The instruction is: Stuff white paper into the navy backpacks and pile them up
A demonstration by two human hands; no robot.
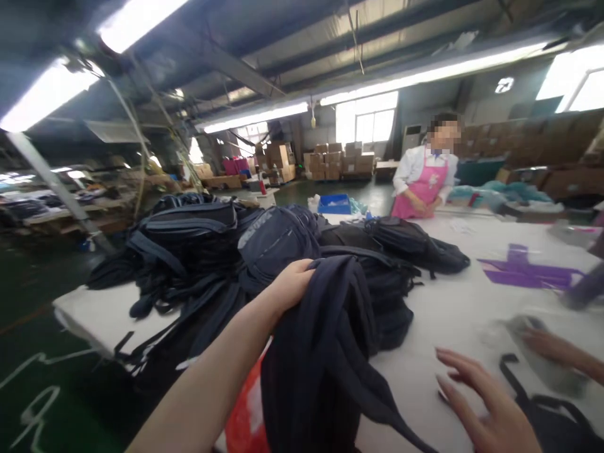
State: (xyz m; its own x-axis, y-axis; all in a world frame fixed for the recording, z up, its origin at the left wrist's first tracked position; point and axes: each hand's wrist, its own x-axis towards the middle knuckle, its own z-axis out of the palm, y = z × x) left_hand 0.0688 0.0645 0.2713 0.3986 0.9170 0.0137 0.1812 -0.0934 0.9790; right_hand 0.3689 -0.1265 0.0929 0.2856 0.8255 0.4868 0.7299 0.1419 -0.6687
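Note:
A dark navy backpack (325, 340) hangs upright in front of me, its straps trailing down to the right. My left hand (295, 283) grips it at the top, fingers hidden behind the fabric. Over the white table at the lower right, my right hand (486, 396) is open with fingers apart and holds nothing. A pile of dark backpacks (189, 233) lies just beyond the held one. Black straps (542, 402) lie to the right of my right hand.
Another person's hand (547, 346) is blurred at the right edge. Purple pieces (528, 270) lie on the white table (443, 308). Across it stands a person in a pink apron (427, 182), near a blue bin (334, 204). A red bag (248, 415) shows below my left forearm.

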